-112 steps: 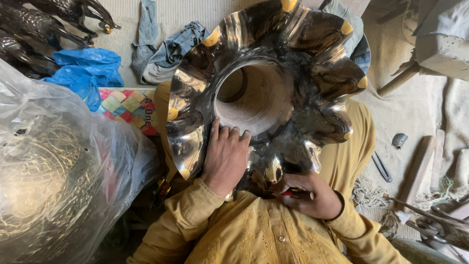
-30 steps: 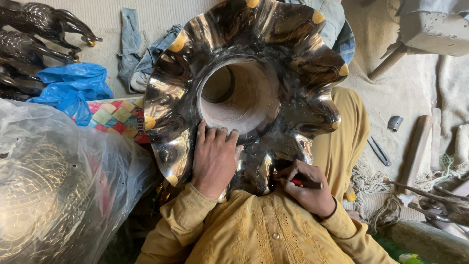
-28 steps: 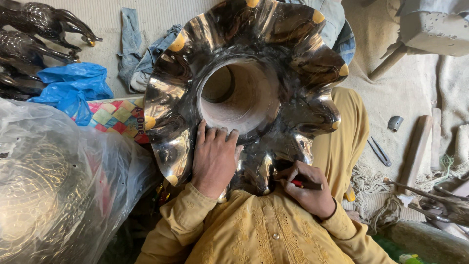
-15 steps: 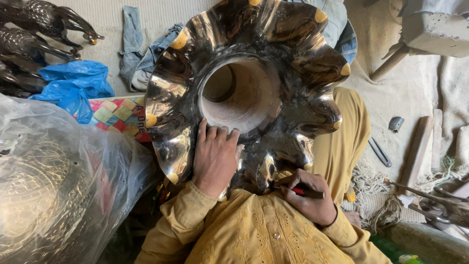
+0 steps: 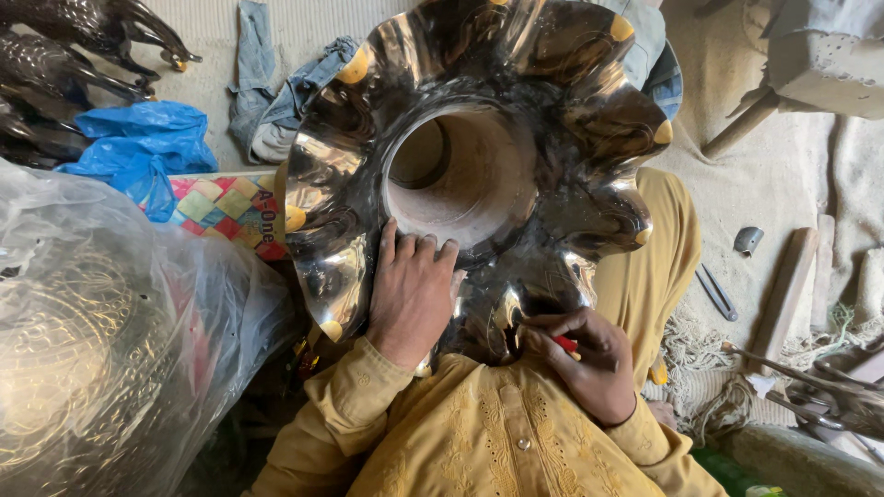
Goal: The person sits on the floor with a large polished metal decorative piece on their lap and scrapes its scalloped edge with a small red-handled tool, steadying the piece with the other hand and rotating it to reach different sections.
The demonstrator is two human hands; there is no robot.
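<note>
A: What is the big shiny thing in the lap?

B: A metal vase (image 5: 479,175), polished like a mirror, seen mouth-on. Its rim flares out in deep rounded scallops with small yellow tips, and the round opening shows a dull, pale inside. It rests tilted against the person's knees and chest.

A: And the hands?

B: The left hand (image 5: 410,294) lies flat on the flare just below the opening, fingers (image 5: 424,248) spread and reaching the lip. The right hand (image 5: 589,364) is curled narrow round a red tool (image 5: 564,344), pinched between thumb and fingers, its tip against the lowest scallop. So the vase sits above and between both hands, touching each.

A: What is the person wearing?

B: A mustard shirt (image 5: 497,433) with stitched patterning and buttons.

A: Around them?

B: At left a clear plastic bag (image 5: 110,350) over something brassy and netted. Beyond it a box (image 5: 226,207) with bright diamond checks, a crumpled blue bag (image 5: 138,152), dark metal bird figures (image 5: 74,46) and a denim rag (image 5: 276,101) on the floor. At right, wooden sticks (image 5: 787,294) and thin metal tools (image 5: 714,293) lie on a coarse cloth (image 5: 783,175).
</note>
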